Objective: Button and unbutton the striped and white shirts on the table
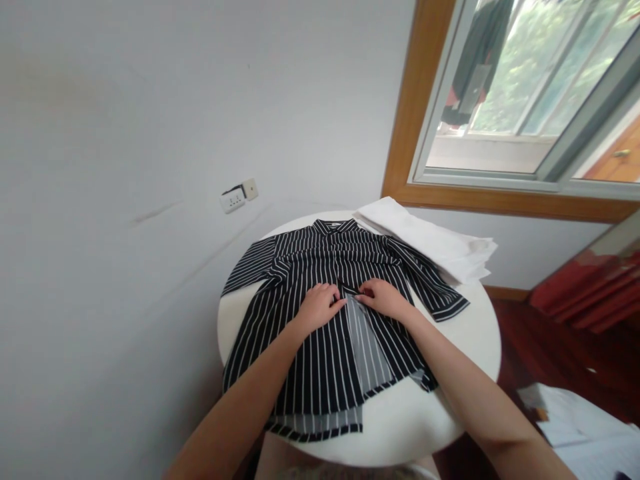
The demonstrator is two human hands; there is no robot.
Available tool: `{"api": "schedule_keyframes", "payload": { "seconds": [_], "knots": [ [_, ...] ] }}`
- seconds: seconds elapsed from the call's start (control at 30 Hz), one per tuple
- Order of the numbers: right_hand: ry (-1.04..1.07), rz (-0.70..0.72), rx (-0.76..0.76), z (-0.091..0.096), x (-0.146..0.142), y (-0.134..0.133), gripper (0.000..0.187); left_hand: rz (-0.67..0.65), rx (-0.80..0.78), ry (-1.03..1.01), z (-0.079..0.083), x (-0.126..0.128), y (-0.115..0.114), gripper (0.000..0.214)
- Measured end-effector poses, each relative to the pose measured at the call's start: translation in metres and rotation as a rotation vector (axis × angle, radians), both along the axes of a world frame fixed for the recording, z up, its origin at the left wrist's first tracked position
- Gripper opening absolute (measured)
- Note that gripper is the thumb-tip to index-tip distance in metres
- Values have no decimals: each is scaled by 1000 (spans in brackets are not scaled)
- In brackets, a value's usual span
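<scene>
A black shirt with white stripes point(320, 360) lies spread over a round white table point(480, 340), its collar toward the wall and its hem toward me. The upper front looks closed, while below my hands the front edges part and show the greyish inner side. My left hand point(319, 308) rests on the left front panel, fingers curled at the opening's edge. Across the gap, my right hand point(384, 298) pinches the edge of the other panel. Both sleeves stretch outward. The exact fingertip grip and any button there are too small to make out.
A folded stack of white sheets point(425, 237) lies at the table's back right, by the right sleeve. Behind are the wall with a power socket point(233, 200) and a wood-framed window point(500, 87). Papers point(585, 427) lie at lower right; red cloth point(590, 293) hangs beyond.
</scene>
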State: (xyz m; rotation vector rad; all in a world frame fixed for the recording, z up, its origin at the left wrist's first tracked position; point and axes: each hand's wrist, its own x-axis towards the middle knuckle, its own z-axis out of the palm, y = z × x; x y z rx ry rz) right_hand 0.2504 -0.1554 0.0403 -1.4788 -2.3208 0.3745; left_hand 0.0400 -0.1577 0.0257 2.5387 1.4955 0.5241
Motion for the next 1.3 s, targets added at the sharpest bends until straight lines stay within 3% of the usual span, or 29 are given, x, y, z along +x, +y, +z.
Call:
{"api": "schedule_keyframes", "payload": {
  "seconds": [0.17,0.43,0.9,1.1,1.3],
  "knots": [
    [52,18,-26,0,4,-1,13,15,43,62,-2,4,-6,31],
    [404,59,-165,-2,-9,-8,14,-33,28,131,1,7,-9,26],
    [461,52,-275,-18,-17,-10,11,-45,-36,103,4,6,-10,18],
    [497,-4,-202,-19,-20,-8,11,-60,-56,4,6,1,-6,36],
    [496,2,-156,-17,-24,-11,12,-89,-237,-195,6,-5,0,41]
  ]
}}
